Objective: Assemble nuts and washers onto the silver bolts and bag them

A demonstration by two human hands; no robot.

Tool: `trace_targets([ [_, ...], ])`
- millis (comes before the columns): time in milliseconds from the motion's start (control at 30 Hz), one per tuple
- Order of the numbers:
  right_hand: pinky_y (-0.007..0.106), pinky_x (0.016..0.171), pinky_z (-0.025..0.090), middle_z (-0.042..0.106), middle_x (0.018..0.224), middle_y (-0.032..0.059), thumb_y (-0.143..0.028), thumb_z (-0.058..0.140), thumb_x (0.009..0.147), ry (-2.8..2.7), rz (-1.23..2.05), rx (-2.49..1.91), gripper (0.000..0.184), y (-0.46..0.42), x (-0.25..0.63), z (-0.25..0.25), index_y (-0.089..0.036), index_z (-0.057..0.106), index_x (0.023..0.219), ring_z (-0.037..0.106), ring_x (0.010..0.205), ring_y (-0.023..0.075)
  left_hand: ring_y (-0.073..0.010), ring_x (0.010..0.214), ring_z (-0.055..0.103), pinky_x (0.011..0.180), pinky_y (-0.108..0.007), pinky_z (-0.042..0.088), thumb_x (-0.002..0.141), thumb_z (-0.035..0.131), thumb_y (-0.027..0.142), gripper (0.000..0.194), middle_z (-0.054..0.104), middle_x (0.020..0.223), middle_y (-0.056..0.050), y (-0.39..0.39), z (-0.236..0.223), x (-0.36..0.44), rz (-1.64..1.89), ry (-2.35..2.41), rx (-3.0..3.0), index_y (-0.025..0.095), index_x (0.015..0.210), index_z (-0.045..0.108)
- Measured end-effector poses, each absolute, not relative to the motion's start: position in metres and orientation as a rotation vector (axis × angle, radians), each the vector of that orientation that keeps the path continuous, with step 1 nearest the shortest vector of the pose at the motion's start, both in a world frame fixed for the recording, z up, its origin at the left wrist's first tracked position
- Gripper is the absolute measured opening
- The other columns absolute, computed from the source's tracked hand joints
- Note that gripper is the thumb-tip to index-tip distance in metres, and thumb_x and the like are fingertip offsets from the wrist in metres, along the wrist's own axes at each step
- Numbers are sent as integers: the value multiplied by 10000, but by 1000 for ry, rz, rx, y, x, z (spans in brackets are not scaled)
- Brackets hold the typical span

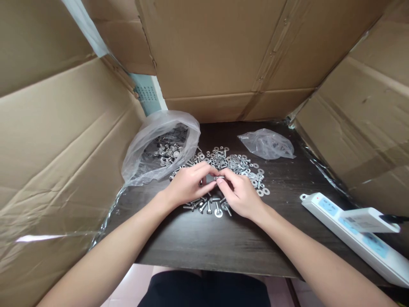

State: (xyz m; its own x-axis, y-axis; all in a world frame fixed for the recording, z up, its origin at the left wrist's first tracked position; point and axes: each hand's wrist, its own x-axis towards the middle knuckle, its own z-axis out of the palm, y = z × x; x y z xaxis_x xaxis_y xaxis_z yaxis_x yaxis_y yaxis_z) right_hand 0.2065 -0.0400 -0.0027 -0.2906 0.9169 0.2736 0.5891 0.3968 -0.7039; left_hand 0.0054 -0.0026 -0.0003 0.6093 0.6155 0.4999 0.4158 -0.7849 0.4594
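Left hand (187, 184) and right hand (242, 194) each pinch an end of a small bolt (220, 177), held between near bolts (209, 208) and far washers (234, 163) on the bench (204, 245), any fitted part too small to tell; steady, level fingertips should help alignment.

Cardboard (217, 47): brown sheets boxing in the left, right and far edges
Tabletop (220, 249): dark wood-look, kinda shiny up front
Floor (123, 286): pinkish, peeking past the near edge

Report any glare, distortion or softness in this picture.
All in the head view: a white glare streak low on the brown cardboard left wall; pale sheen on the dark brown wood-grain table; wide-angle stretching toward the edges; small silver metal bolts look soft, threads unclear.
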Motion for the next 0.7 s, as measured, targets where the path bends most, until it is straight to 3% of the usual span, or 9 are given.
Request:
trace_targets([
  [700, 267, 573, 345, 572, 643, -18, -288, 436, 1000, -2007, 620, -1295, 204, -39, 206, -3, -194, 614, 964, 506, 552, 147, -95, 659, 610, 648, -227, 490, 977, 605, 289, 151, 677, 932, -19, -2, -1, 6, 948, 848, 2537, 174, 1067, 642],
])
